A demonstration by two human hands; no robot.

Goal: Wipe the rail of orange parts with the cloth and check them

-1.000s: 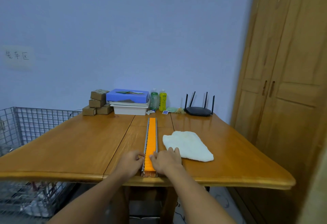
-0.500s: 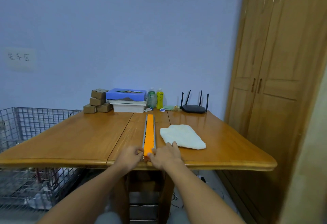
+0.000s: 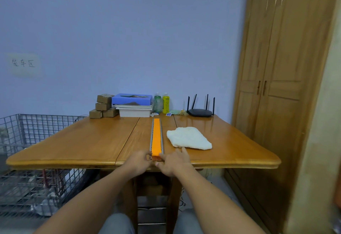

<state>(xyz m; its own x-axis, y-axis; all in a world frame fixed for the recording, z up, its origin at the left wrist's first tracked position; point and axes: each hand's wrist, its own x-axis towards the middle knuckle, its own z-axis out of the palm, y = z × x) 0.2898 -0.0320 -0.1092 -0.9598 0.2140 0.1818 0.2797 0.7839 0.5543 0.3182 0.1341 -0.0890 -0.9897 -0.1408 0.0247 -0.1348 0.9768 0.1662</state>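
A long grey metal rail filled with orange parts (image 3: pixel 156 136) lies lengthwise down the middle of the wooden table (image 3: pixel 79 143), its near end at the front edge. My left hand (image 3: pixel 138 162) pinches that near end from the left side. From the right, my right hand (image 3: pixel 173 162) grips the same end. A folded white cloth (image 3: pixel 188 138) rests on the table just right of the rail, untouched, a little beyond my right fingertips.
At the back of the table stand brown cardboard boxes (image 3: pixel 103 106), a blue box on white trays (image 3: pixel 133 104), two bottles (image 3: pixel 162 103) and a black router (image 3: pixel 200 111). A wire mesh cage (image 3: pixel 33 152) stands on the left, a wooden wardrobe (image 3: pixel 273 93) on the right.
The view has pulled back from the table and the near end of the rail has come toward the front edge with my hands. The cloth has not moved.
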